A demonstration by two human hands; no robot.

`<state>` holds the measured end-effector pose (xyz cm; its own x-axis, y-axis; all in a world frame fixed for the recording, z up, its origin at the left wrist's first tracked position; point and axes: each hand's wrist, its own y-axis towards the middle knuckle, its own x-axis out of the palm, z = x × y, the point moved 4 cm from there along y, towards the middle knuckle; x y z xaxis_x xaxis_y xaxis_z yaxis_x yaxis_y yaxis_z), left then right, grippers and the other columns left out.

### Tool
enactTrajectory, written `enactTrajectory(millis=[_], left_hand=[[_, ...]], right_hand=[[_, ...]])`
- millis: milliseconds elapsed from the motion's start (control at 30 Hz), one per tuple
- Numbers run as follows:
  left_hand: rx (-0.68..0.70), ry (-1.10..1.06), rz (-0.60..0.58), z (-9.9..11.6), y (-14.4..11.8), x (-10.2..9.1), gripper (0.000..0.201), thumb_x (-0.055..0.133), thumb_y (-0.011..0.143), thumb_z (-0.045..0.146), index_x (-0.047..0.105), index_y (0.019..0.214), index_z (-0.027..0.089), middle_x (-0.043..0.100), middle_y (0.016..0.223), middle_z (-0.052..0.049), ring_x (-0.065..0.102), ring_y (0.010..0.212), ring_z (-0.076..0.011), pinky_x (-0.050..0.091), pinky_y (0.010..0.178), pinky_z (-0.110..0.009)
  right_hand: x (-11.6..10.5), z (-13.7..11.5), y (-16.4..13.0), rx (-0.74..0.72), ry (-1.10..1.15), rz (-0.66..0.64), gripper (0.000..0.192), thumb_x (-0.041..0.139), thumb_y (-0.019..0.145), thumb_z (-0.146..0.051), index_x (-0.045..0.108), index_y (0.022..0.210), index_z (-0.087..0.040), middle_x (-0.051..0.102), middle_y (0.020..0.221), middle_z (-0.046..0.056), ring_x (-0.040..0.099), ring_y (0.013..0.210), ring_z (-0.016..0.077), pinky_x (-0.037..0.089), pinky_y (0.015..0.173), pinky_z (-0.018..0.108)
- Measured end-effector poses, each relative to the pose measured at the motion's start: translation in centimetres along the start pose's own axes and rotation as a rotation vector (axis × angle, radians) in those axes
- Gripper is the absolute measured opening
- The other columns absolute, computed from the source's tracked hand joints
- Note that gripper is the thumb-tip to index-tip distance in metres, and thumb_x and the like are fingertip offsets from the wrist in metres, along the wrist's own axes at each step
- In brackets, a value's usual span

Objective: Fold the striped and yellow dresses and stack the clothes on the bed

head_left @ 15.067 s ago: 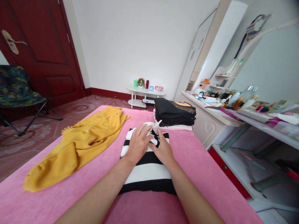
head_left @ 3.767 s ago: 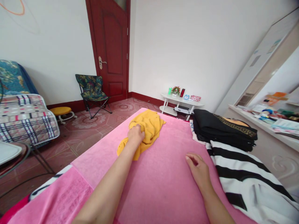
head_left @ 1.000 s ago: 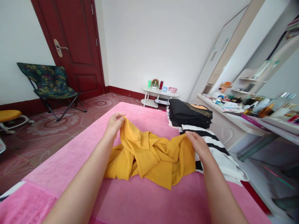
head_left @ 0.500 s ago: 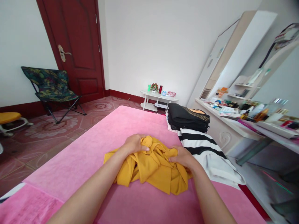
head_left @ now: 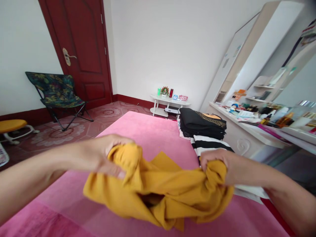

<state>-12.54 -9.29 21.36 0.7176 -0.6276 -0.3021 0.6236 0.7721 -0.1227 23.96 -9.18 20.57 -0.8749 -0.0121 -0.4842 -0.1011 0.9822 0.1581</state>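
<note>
Pink bed cover [head_left: 148, 128] runs under me & away toward the far wall; tiled floor [head_left: 56, 131] to the left of it, white wall behind. Left to right: yellow stool [head_left: 11, 126] at the frame edge, folding chair [head_left: 58, 95] w/ leaf print, dark red door [head_left: 79, 49], small white side table [head_left: 170, 102] w/ bits on top at the bed's far end.

Bed's left edge drops to open floor. Middle of the cover is bare, far half too. Right edge sits close against the dresser.

My left hand [head_left: 103, 158] is fisted round one bunched end of the yellow garment [head_left: 158, 194], fingers curled tight into the cloth. My right hand [head_left: 222, 164] grips the other end the same way, closed on a wad of fabric. The garment hangs slack btwn the two, lifted above the cover, lowest fold near the bottom edge of view.

Right side is crowded: folded striped top [head_left: 209, 144] just behind my right hand, black folded stack [head_left: 202, 123] beyond it, both at the bed's right edge. Then the white dresser [head_left: 237, 138], its top cluttered w/ bottles & small items, mirror above.
</note>
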Motion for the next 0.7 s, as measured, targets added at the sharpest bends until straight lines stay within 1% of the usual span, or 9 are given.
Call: enactTrajectory(millis=[33,67,133,200,300,433,567,633,700], left_hand=[[0.048,0.025,0.129,0.0,1.6,-1.9,0.031,0.079,0.05,0.016,0.066,0.078,0.015,0.063,0.075,-0.005,0.062,0.068,-0.0229,0.051,0.06,-0.033],[0.122,0.065,0.373,-0.1,3.3,-4.2,0.033,0.08,0.048,0.015,0.065,0.078,0.014,0.063,0.076,-0.004,0.061,0.069,-0.0225,0.052,0.062,-0.034],[0.26,0.225,0.703,-1.0,6.3,-7.6,0.043,0.075,0.052,0.008,0.064,0.093,0.017,0.062,0.093,-0.006,0.06,0.092,-0.0258,0.051,0.079,-0.037],[0.334,0.521,0.831,-3.0,8.3,-8.6,0.05,0.067,0.06,0.007,0.059,0.108,0.02,0.055,0.116,-0.008,0.05,0.113,-0.0272,0.042,0.098,-0.043],[0.335,0.887,0.692,-7.3,9.3,-5.7,0.057,0.058,0.069,0.007,0.049,0.124,0.022,0.038,0.139,-0.009,0.035,0.13,-0.0275,0.029,0.108,-0.048],[0.36,0.989,0.315,-11.5,7.9,1.5,0.06,0.048,0.08,0.009,0.037,0.136,0.025,0.028,0.147,-0.009,0.037,0.13,-0.0229,0.036,0.106,-0.037],[0.297,1.081,0.139,-11.6,7.4,5.6,0.073,0.052,0.084,0.024,0.013,0.145,0.036,0.021,0.151,-0.007,0.051,0.118,-0.0261,0.047,0.092,-0.037],[0.251,1.131,0.12,-11.1,8.2,6.3,0.08,0.053,0.083,0.023,0.004,0.145,0.038,0.017,0.152,-0.009,0.056,0.111,-0.0272,0.049,0.086,-0.038],[0.235,1.167,0.113,-10.8,9.4,6.5,0.084,0.056,0.081,0.021,0.005,0.146,0.037,0.02,0.151,-0.011,0.058,0.107,-0.0273,0.049,0.084,-0.036]], right_hand=[[0.8,-0.4,1.9,-0.022,-0.076,-0.134,0.028,0.067,0.04,-0.001,0.068,0.063,-0.017,0.063,0.062,-0.002,0.059,0.058,0.0187,0.047,0.053,0.028],[1.1,-0.8,4.0,-0.087,-0.138,-0.095,0.029,0.069,0.042,-0.002,0.069,0.066,-0.018,0.065,0.066,-0.001,0.061,0.065,0.0197,0.049,0.06,0.03],[1.1,-0.8,7.4,-0.192,-0.211,0.168,0.036,0.072,0.049,-0.008,0.07,0.083,-0.019,0.067,0.089,0.003,0.061,0.09,0.0231,0.047,0.083,0.037],[2.4,0.7,8.8,-0.256,-0.322,0.292,0.049,0.074,0.055,-0.015,0.065,0.103,-0.018,0.058,0.116,0.009,0.05,0.115,0.0264,0.036,0.101,0.041],[6.7,4.8,7.4,-0.266,-0.445,0.155,0.057,0.071,0.062,-0.021,0.058,0.117,-0.015,0.043,0.134,0.014,0.039,0.127,0.0284,0.029,0.108,0.042],[12.9,9.4,2.7,-0.203,-0.481,-0.049,0.054,0.062,0.071,-0.021,0.051,0.124,-0.019,0.047,0.129,0.009,0.052,0.11,0.0222,0.042,0.096,0.036],[16.1,9.9,0.6,-0.186,-0.566,-0.094,0.057,0.065,0.071,-0.026,0.049,0.125,-0.021,0.053,0.119,0.007,0.052,0.108,0.0218,0.04,0.094,0.033],[16.4,9.6,0.7,-0.139,-0.639,-0.077,0.059,0.067,0.07,-0.03,0.048,0.125,-0.019,0.054,0.116,0.009,0.052,0.108,0.0234,0.04,0.092,0.033],[16.0,9.4,0.8,-0.068,-0.701,-0.069,0.055,0.067,0.07,-0.032,0.049,0.12,-0.017,0.057,0.111,0.009,0.055,0.102,0.0241,0.042,0.084,0.032]])
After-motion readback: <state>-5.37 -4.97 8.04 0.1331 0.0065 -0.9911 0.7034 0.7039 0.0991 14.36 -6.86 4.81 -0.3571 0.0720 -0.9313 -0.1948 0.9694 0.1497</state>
